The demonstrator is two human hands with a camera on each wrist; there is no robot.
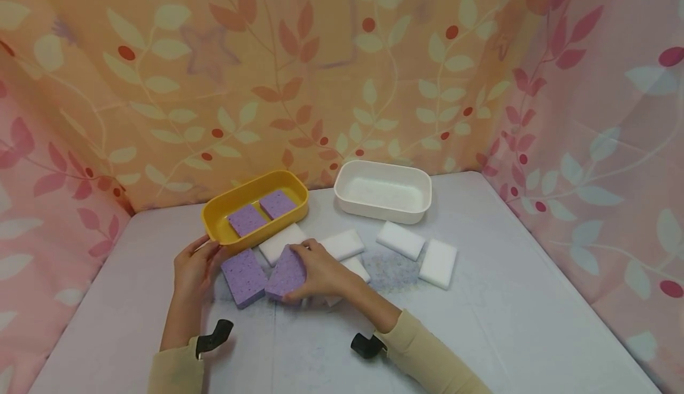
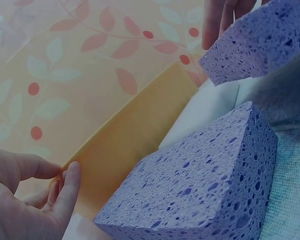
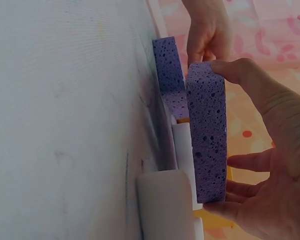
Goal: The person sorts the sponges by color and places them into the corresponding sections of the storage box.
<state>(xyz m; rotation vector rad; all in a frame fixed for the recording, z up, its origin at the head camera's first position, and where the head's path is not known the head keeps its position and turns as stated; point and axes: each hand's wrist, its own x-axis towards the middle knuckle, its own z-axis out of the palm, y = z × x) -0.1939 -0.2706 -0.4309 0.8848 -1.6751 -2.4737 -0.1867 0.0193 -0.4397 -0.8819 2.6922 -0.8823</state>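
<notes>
My right hand grips a purple sponge by its two ends; the right wrist view shows this sponge between thumb and fingers, raised off the cloth. With thumb and fingers my left hand pinches the near left rim of a yellow tub, also seen in the left wrist view, where the hand is at the tub's edge. Inside the tub lie two purple sponges, one left and one right. Another purple sponge rests on the cloth in front of the tub.
A white tub stands at the back, right of the yellow one. Several white sponges lie on the pale cloth, including one at the right and one below the white tub. Patterned curtains enclose the back and sides.
</notes>
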